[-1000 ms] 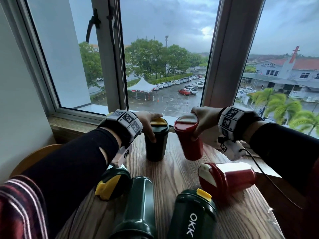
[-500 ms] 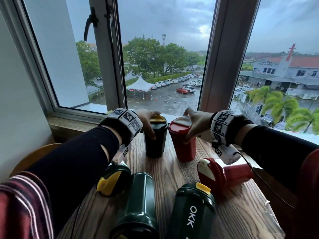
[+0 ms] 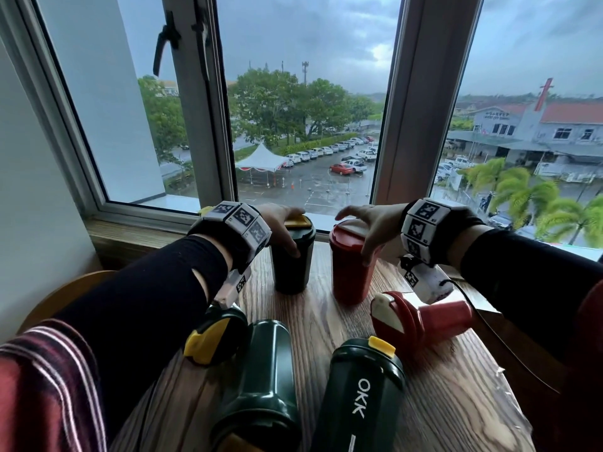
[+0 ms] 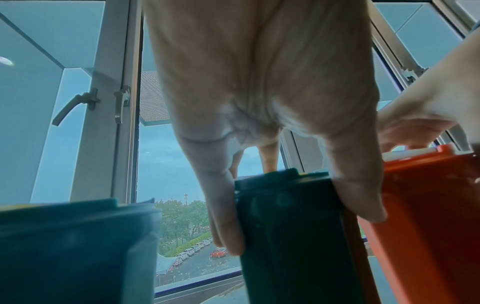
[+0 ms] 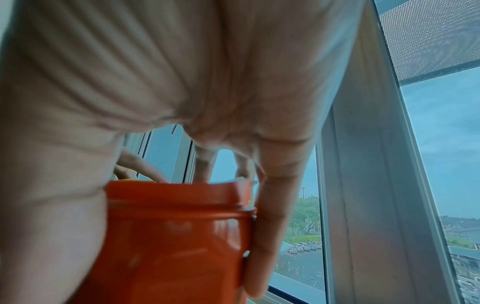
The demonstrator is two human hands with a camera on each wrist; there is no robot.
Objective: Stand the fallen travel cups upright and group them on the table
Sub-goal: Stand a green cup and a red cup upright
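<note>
1. Head view: at frame centre, a dark green cup [image 3: 292, 256] with a yellow lid and a red cup [image 3: 347, 262] stood upright, apart, on the wooden table [image 3: 450, 386]. The left hand [image 3: 281, 223] gripped the green cup from above; the right hand [image 3: 370, 225] draped over the red cup's lid, thumb down its side. Lower frame: three green cups [image 3: 261, 386] and another red cup [image 3: 421, 318] lay fallen, all lidded, contents hidden.
2. Left wrist view: fingers [image 4: 223, 216] pinched the green cup [image 4: 293, 236] by its lid.
3. Right wrist view: thumb and fingers [image 5: 265, 236] clasped the red cup [image 5: 171, 242].
</note>
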